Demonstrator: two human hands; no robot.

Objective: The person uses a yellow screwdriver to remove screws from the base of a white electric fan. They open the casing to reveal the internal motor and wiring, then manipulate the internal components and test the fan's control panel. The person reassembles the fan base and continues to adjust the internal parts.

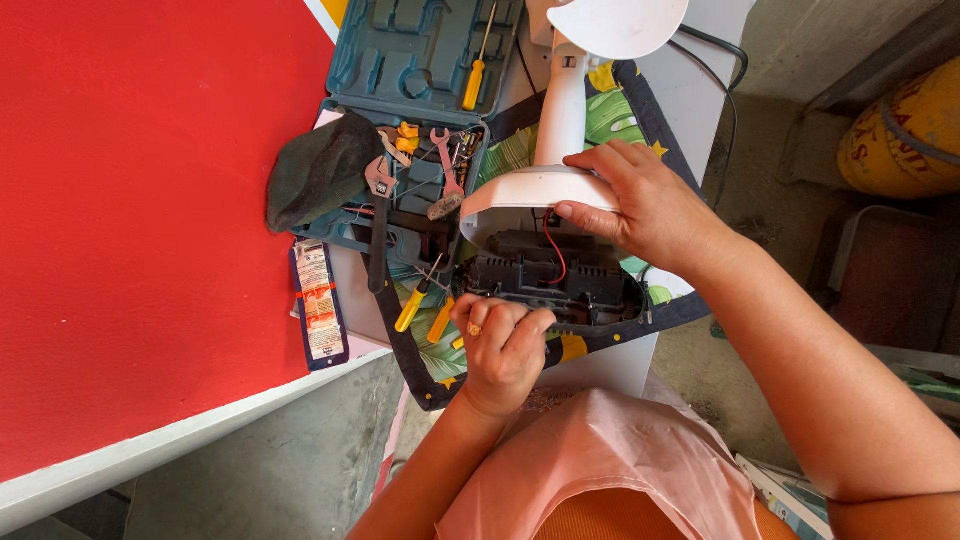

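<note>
At frame centre, my right hand clamps the white cover, lifted to expose the black base. My left hand, fingers curled shut, works the base's near edge; what it grips I cannot tell. Toolcase lies open, upper left.

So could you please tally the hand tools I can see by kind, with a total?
Yellow-handled screwdrivers: 3
Wrenches: 2, one dark, one pink
Total: 5
The left hand and right hand hold none that shows.
</note>
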